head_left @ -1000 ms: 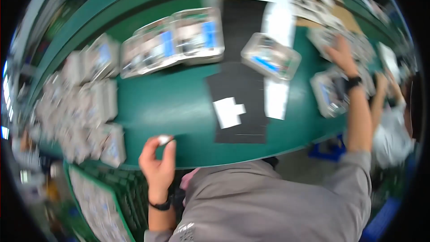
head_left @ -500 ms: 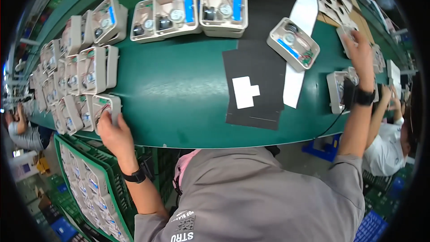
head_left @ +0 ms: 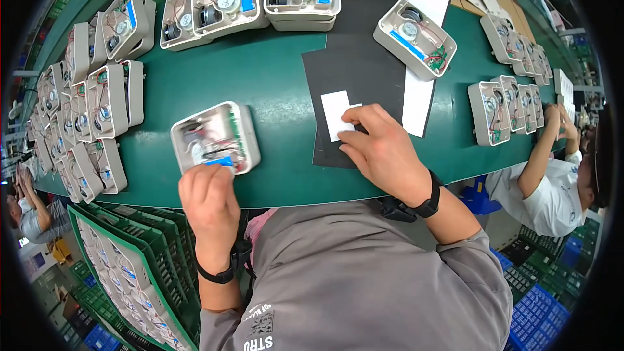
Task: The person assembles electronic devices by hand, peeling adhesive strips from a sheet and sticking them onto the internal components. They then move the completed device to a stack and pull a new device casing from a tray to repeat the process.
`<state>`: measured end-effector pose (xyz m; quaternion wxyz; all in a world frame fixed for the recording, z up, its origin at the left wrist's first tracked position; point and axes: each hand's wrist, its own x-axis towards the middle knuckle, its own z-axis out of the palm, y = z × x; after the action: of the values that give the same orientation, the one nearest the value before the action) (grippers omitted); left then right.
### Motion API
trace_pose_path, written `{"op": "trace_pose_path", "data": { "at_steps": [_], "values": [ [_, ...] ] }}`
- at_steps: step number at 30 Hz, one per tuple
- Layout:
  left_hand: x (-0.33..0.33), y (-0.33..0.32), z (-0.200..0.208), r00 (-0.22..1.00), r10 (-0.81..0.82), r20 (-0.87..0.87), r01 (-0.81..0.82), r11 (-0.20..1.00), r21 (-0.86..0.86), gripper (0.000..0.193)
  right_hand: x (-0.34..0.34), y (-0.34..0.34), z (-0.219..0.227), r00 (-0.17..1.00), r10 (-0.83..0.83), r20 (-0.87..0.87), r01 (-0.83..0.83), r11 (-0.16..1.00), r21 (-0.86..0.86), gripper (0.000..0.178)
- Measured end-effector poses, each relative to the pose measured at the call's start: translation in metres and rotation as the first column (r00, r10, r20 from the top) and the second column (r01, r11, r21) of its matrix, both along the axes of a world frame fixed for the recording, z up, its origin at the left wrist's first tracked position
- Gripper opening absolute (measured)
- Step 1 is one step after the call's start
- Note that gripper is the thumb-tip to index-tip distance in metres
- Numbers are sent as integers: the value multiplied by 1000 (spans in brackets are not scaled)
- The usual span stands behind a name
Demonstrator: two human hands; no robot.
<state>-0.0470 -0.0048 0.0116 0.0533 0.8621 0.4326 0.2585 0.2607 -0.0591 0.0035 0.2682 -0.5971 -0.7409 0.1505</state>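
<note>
My left hand (head_left: 211, 205) grips the near edge of an open beige plastic housing (head_left: 246, 133), slightly blurred, with wires, a green circuit board and a blue battery inside. The housing is tilted a little over the green table. My right hand (head_left: 390, 159) has thumb and forefinger pinched at the right edge of a small white paper piece (head_left: 335, 110), which lies on black sheets (head_left: 318, 75). The fingers partly cover a second bit of white beside it. Beyond my right hand, another open housing (head_left: 416, 39) rests across the black and white sheets.
Rows of similar housings (head_left: 107, 101) fill the left, with more stacked at the back (head_left: 302, 23) and right (head_left: 487, 114). Beside the table at lower left stands a green crate (head_left: 159, 279) of housings. A person in white (head_left: 539, 188) works at right, another person (head_left: 36, 211) far left.
My left hand has brought a housing rightward from the left-hand group. My right hand has come from the right-hand row, where a housing now stands, to the white paper.
</note>
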Motion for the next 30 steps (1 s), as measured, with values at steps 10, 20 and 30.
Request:
{"op": "trace_pose_path", "data": {
  "at_steps": [10,20,30],
  "values": [
    [14,24,4,966,-259,-10,259,966,20,30,-6,0,2,999,-4,-34,1,996,-91,12],
    [54,17,-13,936,-57,348,51,998,28,75,7,0,7,990,43,-134,-60,991,-123,17],
    [42,15,-26,978,-87,188,66,991,117,64,30,3,15,753,-305,-583,-8,882,-471,7]
  ]
}}
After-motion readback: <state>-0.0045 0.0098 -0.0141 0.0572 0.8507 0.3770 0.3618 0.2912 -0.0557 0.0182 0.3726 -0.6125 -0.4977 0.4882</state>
